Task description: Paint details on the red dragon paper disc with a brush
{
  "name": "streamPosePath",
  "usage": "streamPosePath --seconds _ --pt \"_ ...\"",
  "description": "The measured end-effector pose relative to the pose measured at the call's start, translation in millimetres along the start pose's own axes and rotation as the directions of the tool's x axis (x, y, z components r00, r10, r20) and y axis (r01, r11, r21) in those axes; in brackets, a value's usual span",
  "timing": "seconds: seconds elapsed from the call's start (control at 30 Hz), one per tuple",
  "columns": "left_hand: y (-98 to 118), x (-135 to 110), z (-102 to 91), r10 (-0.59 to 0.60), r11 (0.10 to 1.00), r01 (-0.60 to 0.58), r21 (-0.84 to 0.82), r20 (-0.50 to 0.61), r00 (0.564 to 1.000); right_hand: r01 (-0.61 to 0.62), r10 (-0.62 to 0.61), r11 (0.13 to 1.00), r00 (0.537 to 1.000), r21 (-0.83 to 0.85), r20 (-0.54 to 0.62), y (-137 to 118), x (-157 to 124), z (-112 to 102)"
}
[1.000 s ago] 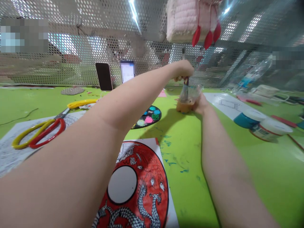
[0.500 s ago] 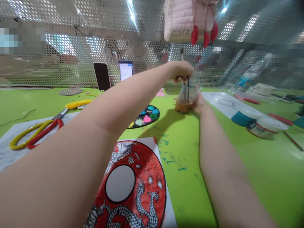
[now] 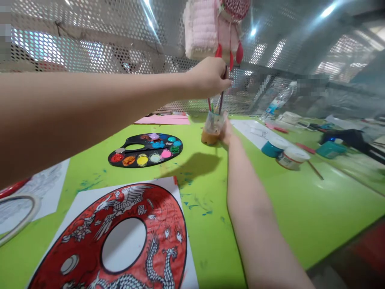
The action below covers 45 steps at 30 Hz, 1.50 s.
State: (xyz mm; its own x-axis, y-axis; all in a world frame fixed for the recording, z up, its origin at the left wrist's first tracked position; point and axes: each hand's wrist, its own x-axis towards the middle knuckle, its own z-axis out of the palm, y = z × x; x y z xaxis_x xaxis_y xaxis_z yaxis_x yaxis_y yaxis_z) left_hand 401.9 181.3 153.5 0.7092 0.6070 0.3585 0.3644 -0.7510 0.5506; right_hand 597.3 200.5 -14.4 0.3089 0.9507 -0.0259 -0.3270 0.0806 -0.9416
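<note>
Now the left hand point(image 3: 210, 76) is pinching a dark-handled brush point(image 3: 221, 98) in closed fingers and is holding it higher than a second ago, when it was plunged deep in the cup point(image 3: 212, 127). The brush's lower end is only just reaching the cup's mouth, beside the other brushes point(image 3: 209, 105) standing there; its bristles are too small to make out. The right hand point(image 3: 227, 131) is still wrapping the cup's far side, keeping it upright on the green table point(image 3: 270, 208), so the brush is coming out while the cup is staying put. The palette point(image 3: 147, 149) is lying to the left, the red dragon print point(image 3: 168, 224) nearest the person, and two paint jars point(image 3: 282, 152) are sitting to the right.
</note>
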Motion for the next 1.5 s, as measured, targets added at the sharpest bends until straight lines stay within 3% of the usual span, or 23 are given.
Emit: streamPosePath --seconds 0.13,0.3,0.5,0.73,1.0,1.27,1.33,1.4,1.5 --pt "-7 -14 -5.1 0.126 0.981 -0.114 0.154 -0.065 0.99 -0.013 0.013 1.0 1.0 -0.006 -0.019 3 5 -6" --pt "-10 -27 -14.7 0.192 0.955 -0.174 0.242 -0.052 0.98 -0.001 0.0 1.0 0.999 -0.008 -0.045 8 11 -12" --pt "-9 -34 -20.7 0.237 0.94 -0.228 0.253 -0.005 0.972 -0.011 0.011 1.0 0.999 -0.003 -0.052 7 8 -8" --pt "-15 -42 -22.0 0.36 0.901 -0.351 0.254 0.011 0.933 -0.023 0.023 1.0 0.998 0.003 -0.066 7 5 -8" --pt "-18 -45 -23.5 0.41 0.874 -0.418 0.247 0.085 0.908 0.002 0.0 1.0 0.996 0.016 -0.088 7 4 -8" --pt "-30 -48 -19.7 0.458 0.825 -0.486 0.288 0.161 0.874 0.027 -0.026 0.999 0.999 0.031 -0.04 4 -3 -6" --pt "-29 -51 -20.2 0.479 0.825 -0.495 0.273 0.127 0.868 0.023 -0.022 0.999 0.999 0.026 -0.032 5 -3 -6" --pt "-26 -54 -20.8 0.461 0.863 -0.454 0.223 0.025 0.887 0.015 -0.015 1.0 1.0 0.021 -0.025 5 -2 -7" --pt "-22 -53 -19.4 0.282 0.959 -0.269 0.09 -0.201 0.938 0.011 -0.011 1.0 1.0 0.017 -0.016 6 -1 -8"
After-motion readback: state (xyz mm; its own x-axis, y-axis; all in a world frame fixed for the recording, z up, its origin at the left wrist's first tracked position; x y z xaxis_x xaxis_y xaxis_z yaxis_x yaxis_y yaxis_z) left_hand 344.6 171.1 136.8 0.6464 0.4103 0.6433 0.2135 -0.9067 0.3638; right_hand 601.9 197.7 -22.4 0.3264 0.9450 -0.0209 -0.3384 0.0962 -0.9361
